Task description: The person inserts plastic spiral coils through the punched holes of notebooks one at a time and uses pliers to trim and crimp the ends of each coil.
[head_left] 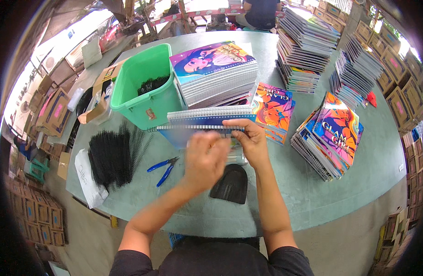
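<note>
In front of me a notebook [174,139] stands with its punched edge up, and a dark spiral coil [188,128] runs along that edge, sticking out past its left end. My right hand [252,141] is closed on the notebook's right end, thumb and fingers pinching near the coil. My left hand [206,158] is held before the notebook, its fingers curled but smeared by motion; what they hold, if anything, cannot be made out. Blue-handled cutting pliers [163,169] lie left of my left hand. Below the hands rests a black arch-shaped pad [230,184].
Black spiral coils [111,158] lie in a bundle at left beside a white packet [88,179]. A green bin [149,108] holds more coils. Unbound pages with covers [218,78] stand behind the notebook. Bound notebooks [333,138] pile up at right, with taller stacks [308,41] behind.
</note>
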`<state>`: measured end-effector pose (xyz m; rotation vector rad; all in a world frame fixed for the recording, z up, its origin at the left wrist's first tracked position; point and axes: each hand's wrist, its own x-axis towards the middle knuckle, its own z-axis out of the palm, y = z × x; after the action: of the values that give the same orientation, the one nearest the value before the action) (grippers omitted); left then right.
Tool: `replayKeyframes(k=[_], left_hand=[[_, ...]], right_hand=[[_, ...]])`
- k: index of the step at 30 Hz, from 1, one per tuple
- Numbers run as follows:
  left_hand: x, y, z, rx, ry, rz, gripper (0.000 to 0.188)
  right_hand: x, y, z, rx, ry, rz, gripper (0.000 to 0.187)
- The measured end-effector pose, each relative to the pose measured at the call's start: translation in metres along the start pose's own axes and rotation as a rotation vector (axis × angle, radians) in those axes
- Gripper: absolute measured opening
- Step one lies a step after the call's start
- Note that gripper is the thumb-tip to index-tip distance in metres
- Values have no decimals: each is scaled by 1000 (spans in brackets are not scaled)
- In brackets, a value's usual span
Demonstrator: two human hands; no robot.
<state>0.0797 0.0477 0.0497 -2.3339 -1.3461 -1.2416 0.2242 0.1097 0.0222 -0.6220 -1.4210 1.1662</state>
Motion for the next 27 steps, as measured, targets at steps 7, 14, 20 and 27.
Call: replayKeyframes(k=[7, 14, 20, 27], left_hand=[[43, -16, -7, -34, -197, -104, 22], [48, -12, 21, -213, -253, 62, 18], [53, -13, 11, -238, -165, 88, 20], [-85, -93, -60, 63, -607, -261, 48]], right_hand=[[-2, -1, -5, -107, -89, 295, 24], [-5, 18, -12, -207, -52, 222, 19], [-6, 19, -14, -427, -78, 135, 18], [0, -25, -13, -490, -148, 57, 33]])
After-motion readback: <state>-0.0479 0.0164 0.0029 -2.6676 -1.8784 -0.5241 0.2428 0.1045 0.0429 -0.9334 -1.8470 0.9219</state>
